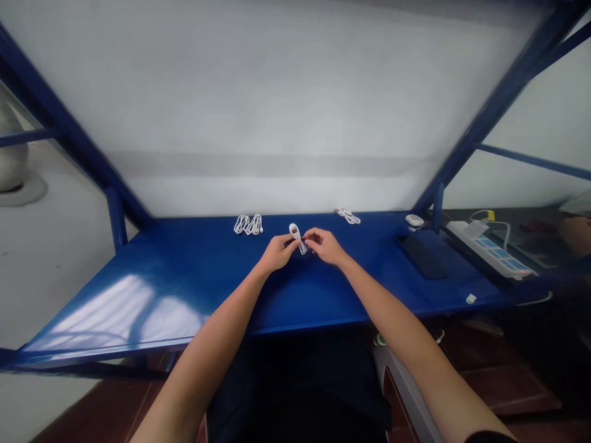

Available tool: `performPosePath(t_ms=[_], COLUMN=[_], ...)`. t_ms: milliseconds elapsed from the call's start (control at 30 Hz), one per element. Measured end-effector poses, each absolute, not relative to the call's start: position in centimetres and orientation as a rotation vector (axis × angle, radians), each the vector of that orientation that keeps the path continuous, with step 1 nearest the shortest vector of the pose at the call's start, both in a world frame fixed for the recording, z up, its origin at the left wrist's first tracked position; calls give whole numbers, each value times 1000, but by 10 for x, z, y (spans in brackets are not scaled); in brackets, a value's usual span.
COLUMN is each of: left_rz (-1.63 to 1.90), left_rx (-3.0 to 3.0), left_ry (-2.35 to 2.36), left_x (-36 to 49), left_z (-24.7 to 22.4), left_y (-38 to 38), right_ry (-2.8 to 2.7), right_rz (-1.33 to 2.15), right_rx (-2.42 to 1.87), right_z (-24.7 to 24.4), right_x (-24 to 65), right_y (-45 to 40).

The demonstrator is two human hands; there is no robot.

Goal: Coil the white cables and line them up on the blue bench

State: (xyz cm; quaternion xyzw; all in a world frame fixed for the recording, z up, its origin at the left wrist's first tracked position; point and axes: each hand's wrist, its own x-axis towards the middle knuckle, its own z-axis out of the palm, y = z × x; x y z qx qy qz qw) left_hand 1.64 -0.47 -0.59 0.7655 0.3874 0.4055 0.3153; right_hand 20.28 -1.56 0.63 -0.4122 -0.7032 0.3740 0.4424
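Note:
A coiled white cable (295,231) is held above the blue table, between my two hands. My left hand (277,251) pinches its middle from the left, with thumb and fingers closed on it. From the right, my right hand (324,244) has its fingertips pressed together at the middle of the bundle, on a small dark piece (302,239) that looks like a tie. Several bundled white cables (248,224) lie at the table's back edge, left of my hands. Another bundled white cable (348,215) lies at the back, to the right.
On the blue table (194,264), at the right, are a dark phone-like slab (422,255), a round white object (414,221) and a small white piece (471,299). A power strip (492,249) with plugged-in leads lies beyond them. Blue frame bars rise on both sides.

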Motion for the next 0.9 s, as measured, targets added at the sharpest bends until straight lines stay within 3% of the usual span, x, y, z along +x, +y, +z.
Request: performPosePath(t_ms=[267,900], left_rz=[1058,1118], left_rx=[2017,1642], left_ry=[1006,1063], left_x=[17,26], left_z=[-5,-13], left_y=[-5,-5], right_ry=[-1840,-1988], right_rz=[807,156], right_rx=[-986,-915], right_z=[4,-3], right_x=[204,201], right_y=[-16,-18])
